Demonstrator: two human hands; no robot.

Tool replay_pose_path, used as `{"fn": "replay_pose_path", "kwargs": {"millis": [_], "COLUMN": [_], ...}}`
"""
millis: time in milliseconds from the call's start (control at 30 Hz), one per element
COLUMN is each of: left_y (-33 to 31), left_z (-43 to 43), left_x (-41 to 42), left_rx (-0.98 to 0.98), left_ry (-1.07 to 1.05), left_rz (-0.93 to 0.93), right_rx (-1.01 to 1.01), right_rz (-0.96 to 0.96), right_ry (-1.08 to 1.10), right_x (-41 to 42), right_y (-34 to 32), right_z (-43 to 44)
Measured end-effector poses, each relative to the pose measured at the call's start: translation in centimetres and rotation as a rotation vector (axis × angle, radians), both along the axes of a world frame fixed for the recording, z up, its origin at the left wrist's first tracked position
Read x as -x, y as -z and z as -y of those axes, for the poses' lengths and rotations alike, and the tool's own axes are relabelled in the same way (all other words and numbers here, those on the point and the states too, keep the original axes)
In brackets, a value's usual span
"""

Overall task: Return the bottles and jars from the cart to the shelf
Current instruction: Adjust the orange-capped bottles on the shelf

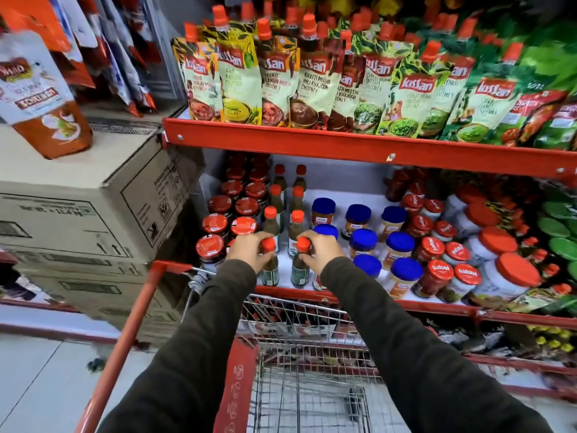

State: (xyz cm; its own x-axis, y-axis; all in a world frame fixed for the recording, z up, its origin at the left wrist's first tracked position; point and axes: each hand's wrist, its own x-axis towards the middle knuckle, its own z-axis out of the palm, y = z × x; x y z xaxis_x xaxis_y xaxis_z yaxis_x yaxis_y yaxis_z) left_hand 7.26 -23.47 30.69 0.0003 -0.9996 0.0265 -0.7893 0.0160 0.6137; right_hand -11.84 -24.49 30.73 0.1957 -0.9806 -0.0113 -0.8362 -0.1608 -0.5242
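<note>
**Two sauce bottles set down at the shelf front**

The step in hand looks like placement: the left hand [249,250] is wrapped around the neck of the left bottle [270,270], and the right hand [321,251] grips the right bottle [300,270] the same way, fingers curled just below each red cap. Both bottles stand at the front edge of the middle shelf [343,296], at about twelve o'clock from the cart [312,354], heading two rows of like bottles that run back toward twelve. Red-lidded jars [209,248] sit at nine o'clock of the left bottle; blue-lidded jars [363,240] at three o'clock of the right.

Each bottle's long axis is near vertical, cap up, label toward the person, bases seemingly on the shelf.

Next, I judge, both grips should release cleanly without tipping the narrow bottles, then the hands drop back to six o'clock into the cart, whose visible basket shows no bottles.
</note>
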Motion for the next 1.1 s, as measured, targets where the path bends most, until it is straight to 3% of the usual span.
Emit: {"fn": "replay_pose_path", "kwargs": {"millis": [300, 567, 933, 1100], "left_y": [-0.3, 0.3, 0.8, 1.1], "left_z": [0.0, -0.1, -0.1, -0.2], "left_x": [0.8, -0.6, 0.3, -0.3], "left_rx": [0.011, -0.004, 0.056, 0.084], "left_ry": [-0.152, 0.082, -0.103, 0.105], "left_rz": [-0.017, -0.158, -0.105, -0.119], "right_rx": [-0.014, 0.015, -0.043, -0.027], "right_rz": [0.062, 0.062, 0.05, 0.096], "right_ry": [-0.017, 0.061, -0.051, 0.025], "right_x": [-0.2, -0.6, -0.5, -0.3], "right_y": [-0.3, -0.4, -0.8, -0.6], "right_z": [-0.2, -0.1, -0.6, -0.7]}}
